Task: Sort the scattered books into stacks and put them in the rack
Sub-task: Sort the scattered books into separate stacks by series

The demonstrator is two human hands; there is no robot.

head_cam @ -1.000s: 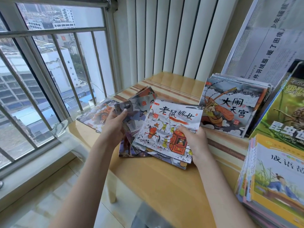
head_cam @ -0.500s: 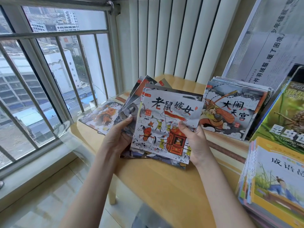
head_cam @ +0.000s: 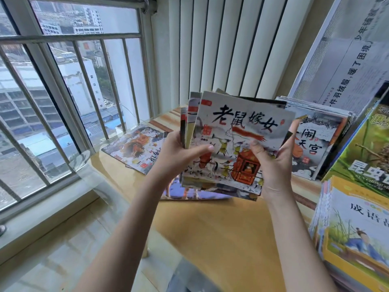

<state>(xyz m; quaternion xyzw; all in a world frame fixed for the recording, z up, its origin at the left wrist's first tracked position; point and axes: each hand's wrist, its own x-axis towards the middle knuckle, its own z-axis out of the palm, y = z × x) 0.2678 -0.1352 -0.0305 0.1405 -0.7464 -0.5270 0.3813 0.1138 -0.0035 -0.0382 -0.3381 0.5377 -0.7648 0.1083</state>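
Observation:
I hold a bundle of thin picture books (head_cam: 235, 131) upright above the wooden table (head_cam: 221, 232). The front cover is white with black brush lettering and a red sedan chair. My left hand (head_cam: 179, 157) grips the bundle's left edge, thumb across the cover. My right hand (head_cam: 271, 163) grips its lower right side, thumb on the front. One book with a purple-blue cover (head_cam: 189, 191) lies flat under the bundle. Another book with an orange beast (head_cam: 134, 148) lies at the table's left end.
A row of similar books (head_cam: 317, 135) leans upright at the back right. Green and yellow books (head_cam: 364, 157) and a yellow-edged stack (head_cam: 353, 234) fill the right side. A barred window (head_cam: 63, 91) is on the left, white vertical blinds (head_cam: 221, 45) behind.
Both hands have lifted the bundle off the table and tilted it upright, gathering the books together. One purple-blue book stayed flat on the table.

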